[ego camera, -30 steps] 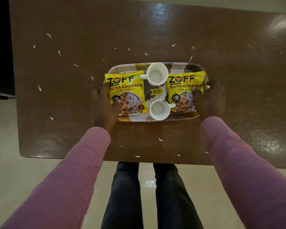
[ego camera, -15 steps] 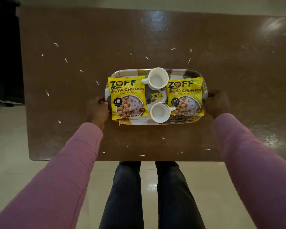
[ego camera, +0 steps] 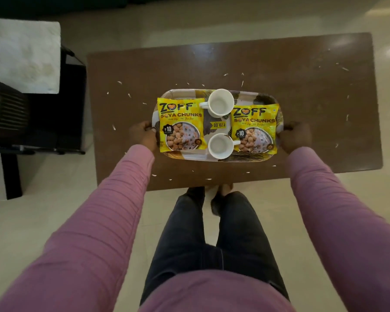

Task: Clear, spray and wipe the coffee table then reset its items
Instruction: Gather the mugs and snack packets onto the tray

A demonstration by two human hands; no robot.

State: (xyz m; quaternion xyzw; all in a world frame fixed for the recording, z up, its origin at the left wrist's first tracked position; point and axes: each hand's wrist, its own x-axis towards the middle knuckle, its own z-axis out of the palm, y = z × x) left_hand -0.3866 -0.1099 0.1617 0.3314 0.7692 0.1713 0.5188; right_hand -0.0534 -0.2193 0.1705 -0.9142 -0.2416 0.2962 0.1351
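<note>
I read the tray (ego camera: 248, 95) at frame centre, over the near half of the coffee table (ego camera: 313, 91); contact with the tabletop cannot be confirmed. My left hand (ego camera: 142, 136) grips the tray's left edge with curled fingers, and my right hand (ego camera: 295, 137) grips the right edge likewise. On the tray lie a left soya packet (ego camera: 180, 124) and a right soya packet (ego camera: 253, 129), with an upper cup (ego camera: 220, 102) and a lower cup (ego camera: 220, 146) upright between them. White scraps (ego camera: 242, 83) dot the tabletop around the tray.
</note>
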